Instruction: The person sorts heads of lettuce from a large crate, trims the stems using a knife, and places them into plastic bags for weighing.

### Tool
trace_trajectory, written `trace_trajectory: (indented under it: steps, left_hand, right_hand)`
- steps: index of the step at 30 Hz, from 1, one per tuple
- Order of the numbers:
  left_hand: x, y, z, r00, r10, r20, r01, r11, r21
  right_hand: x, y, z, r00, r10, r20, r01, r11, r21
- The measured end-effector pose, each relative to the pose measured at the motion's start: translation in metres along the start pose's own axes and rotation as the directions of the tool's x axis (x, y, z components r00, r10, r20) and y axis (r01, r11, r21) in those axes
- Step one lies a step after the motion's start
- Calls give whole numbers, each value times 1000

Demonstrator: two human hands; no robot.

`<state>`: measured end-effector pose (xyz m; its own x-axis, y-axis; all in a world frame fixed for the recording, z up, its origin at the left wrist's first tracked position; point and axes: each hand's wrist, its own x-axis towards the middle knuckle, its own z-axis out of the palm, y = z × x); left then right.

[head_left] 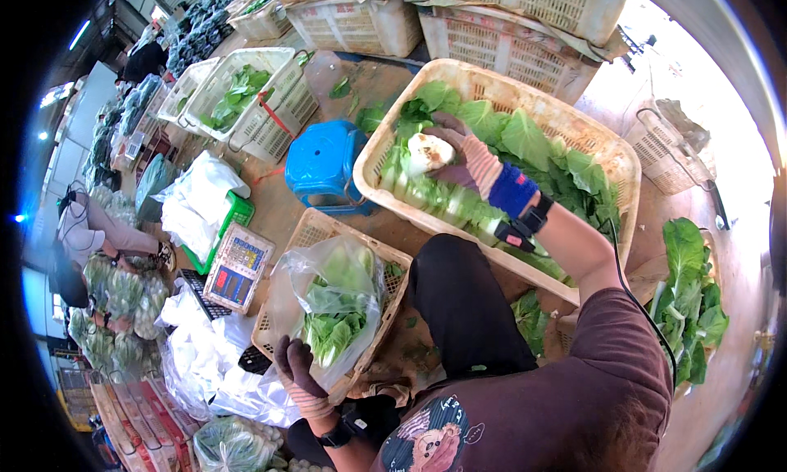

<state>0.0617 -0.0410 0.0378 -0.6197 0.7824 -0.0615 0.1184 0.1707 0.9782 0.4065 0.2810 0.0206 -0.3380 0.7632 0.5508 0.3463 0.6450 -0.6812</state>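
Observation:
My right hand [466, 156], in a dark glove with a pale ribbed cuff, grips a leafy green cabbage [430, 154] by its white cut base. It is over a large cream plastic crate [602, 148] filled with more leafy greens [525, 140]. My left hand [302, 378], gloved too, is beside the lower edge of a clear plastic bag [287, 275]. Its fingers are extended; its thumb is hidden, and no grip on the bag shows. The bag stands in a smaller tan crate [395, 296], with green heads [336, 328] inside it.
A blue plastic stool [321, 160] stands between the crates. Left of the small crate are a digital scale [238, 267], a green basket [238, 214] and white bags [205, 349]. Stacked crates [508, 50] line the far side. Another person [102, 222] bends over bagged vegetables at the left.

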Motion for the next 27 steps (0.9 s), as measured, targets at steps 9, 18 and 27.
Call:
trace_trajectory:
  steps: [9,18,27]
  left_hand:
    - [-18,91,114,786,473,399,-551,828,105]
    - [-49,120,113,551,-57,833,211,975,-72]
    - [-73,61,128,519,-118,846,747,543,-383]
  right_hand:
    - [-60,-128,-10,987,152,-43,-82,723,686]
    - [-113,-200,-57,960,-174,219,110,955,277]
    - [-282,-21,-155,336,854,-398,-764,1,-645]
